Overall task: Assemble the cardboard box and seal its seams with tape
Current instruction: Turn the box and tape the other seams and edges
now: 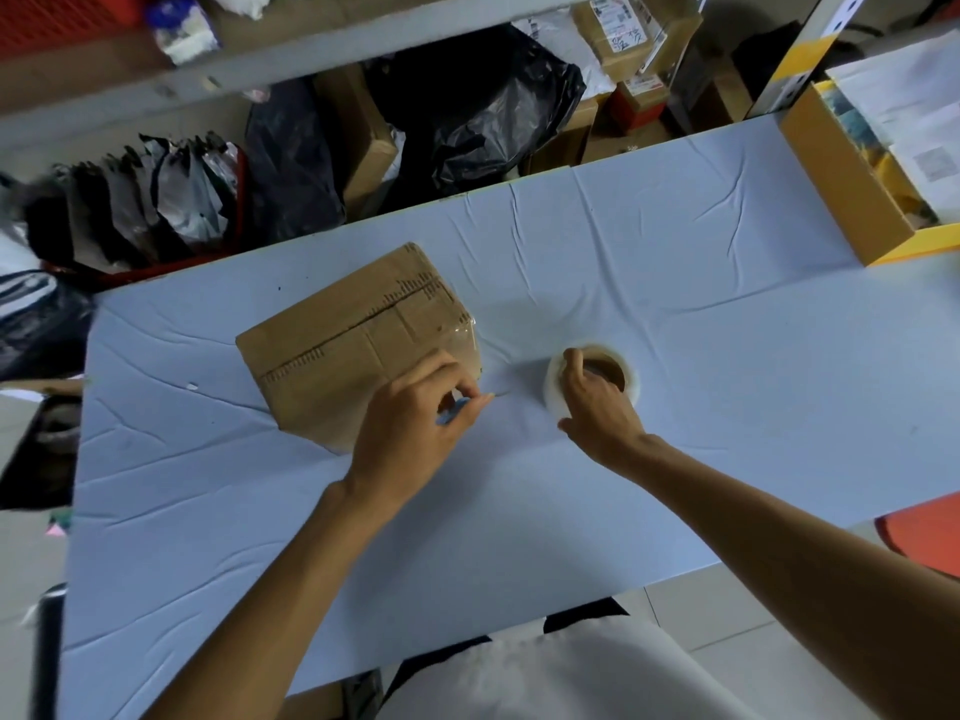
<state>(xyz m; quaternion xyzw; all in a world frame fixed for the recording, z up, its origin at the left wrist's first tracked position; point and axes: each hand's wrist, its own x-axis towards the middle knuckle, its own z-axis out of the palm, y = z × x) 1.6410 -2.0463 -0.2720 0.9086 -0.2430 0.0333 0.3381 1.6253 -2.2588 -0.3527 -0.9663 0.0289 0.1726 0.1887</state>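
Note:
A closed brown cardboard box [343, 340] lies on the pale blue table [727, 330], left of centre, with clear tape shining over its right end. My left hand [415, 428] is at the box's near right corner, fingers pinched on a small blue cutter [451, 414] with a thin blade tip pointing right. My right hand [597, 402] grips a roll of clear tape [618, 371] that rests on the table just right of the box. A strip of clear tape seems to run between roll and box, but it is hard to make out.
An open cardboard box [852, 184] with papers stands at the table's far right corner. Black plastic bags [467, 111] and parcels fill shelves behind the table. A red stool [924, 532] is at the right edge.

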